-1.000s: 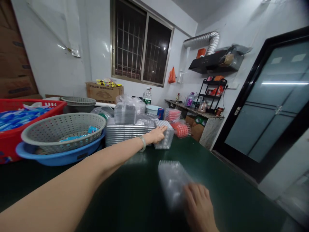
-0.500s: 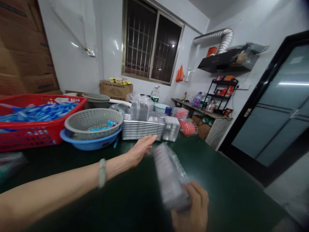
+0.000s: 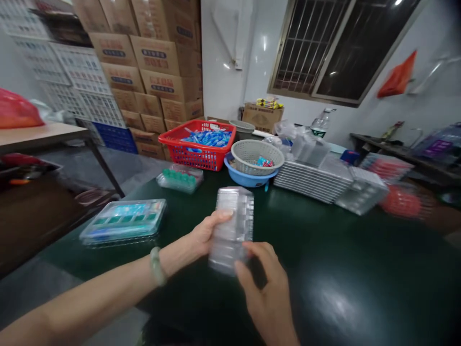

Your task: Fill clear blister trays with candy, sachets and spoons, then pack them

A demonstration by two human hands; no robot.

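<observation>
A clear plastic clamshell container, blurred by motion, is held tilted above the dark green table. My left hand grips its left side, the thumb lying across the front; a pale green bangle circles that wrist. At the lower right edge, my right hand grips the container lightly between thumb and forefinger, its other fingers curled mostly out of sight. Left of my hands lies a closed clear tray with blue and green contents. Behind that tray stands a smaller clear pack of green-topped items.
Along the back are a red basket of blue packets, a grey colander in a blue basin, and stacked clear trays. Cardboard boxes are piled at the wall. A wooden-topped table stands left.
The view has swung left. My left hand, formerly empty near the stacked trays, now grips the container. My right hand has shifted from the container's near end to its lower right edge.
</observation>
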